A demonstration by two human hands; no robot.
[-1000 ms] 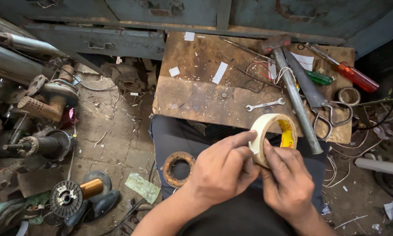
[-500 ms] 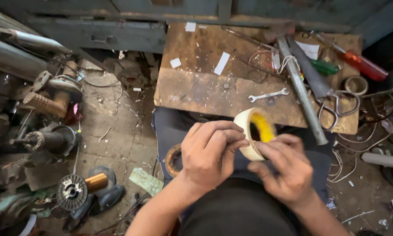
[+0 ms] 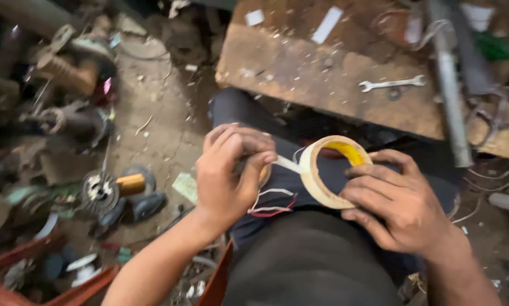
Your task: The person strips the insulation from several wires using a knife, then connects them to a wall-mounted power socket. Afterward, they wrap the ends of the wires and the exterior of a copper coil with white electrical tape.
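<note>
While the left hand [image 3: 231,170] pinched the free end of a pale strip between thumb and fingertips, the right hand [image 3: 401,204] curled around a roll of tape [image 3: 331,170], gripping it from the outer side, the roll held upright in the air above the person's dark-trousered lap, just short of the near edge of a rusty workboard [image 3: 322,79]. A short length of tape stretched taut between the two hands, and thin white and red wires [image 3: 271,204] dangled below the left fist, apparently held in it, though the grip on them was hidden. A spanner [image 3: 393,85] lay near the far right part of the board beside a grey metal pipe [image 3: 450,85], and a copper-wound coil [image 3: 115,187] sat among scrap on the dirt floor to the left. The risks looked plain enough: the drawn strip could fold back and stick to itself or to the fingers if the tension slackened, it could tear unevenly under a sideways pull, and the loose wires might slip from the fist or snag on the tacky face before being bound.
</note>
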